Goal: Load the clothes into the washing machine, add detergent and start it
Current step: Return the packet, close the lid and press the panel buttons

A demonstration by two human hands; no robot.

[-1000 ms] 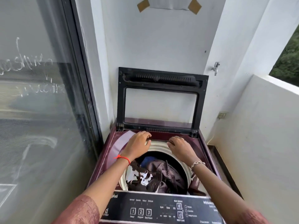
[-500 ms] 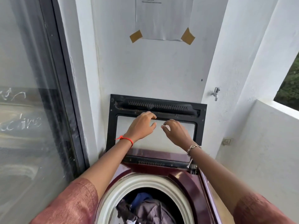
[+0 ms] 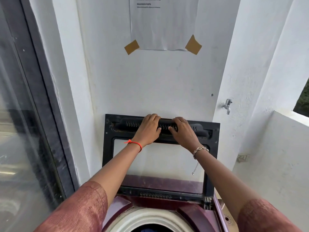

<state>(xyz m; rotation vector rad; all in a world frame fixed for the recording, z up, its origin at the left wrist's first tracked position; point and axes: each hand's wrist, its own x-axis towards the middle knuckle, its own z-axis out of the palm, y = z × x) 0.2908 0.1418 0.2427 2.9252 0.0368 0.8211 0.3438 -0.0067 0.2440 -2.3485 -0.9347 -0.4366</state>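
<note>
The maroon top-loading washing machine (image 3: pixel 189 213) fills the bottom of the head view, with only the pale rim of its drum (image 3: pixel 147 218) showing. Its black-framed lid (image 3: pixel 108 148) stands upright against the white wall. My left hand (image 3: pixel 148 129) grips the lid's top edge, fingers curled over it. My right hand (image 3: pixel 181 131) grips the same edge just to the right, thumbs nearly touching. A sliver of blue cloth (image 3: pixel 145 230) shows in the drum; the rest of the clothes are out of frame. No detergent is in view.
A glass door with a dark frame (image 3: pixel 41 114) runs along the left. A paper sheet (image 3: pixel 163 22) is taped to the wall above the lid. A metal tap (image 3: pixel 227 105) juts from the right wall, above a low white parapet (image 3: pixel 284 148).
Both hands rose from the drum rim to the upright lid and now curl over its top edge. The view tilted up, so the control panel and clothes left the frame.
</note>
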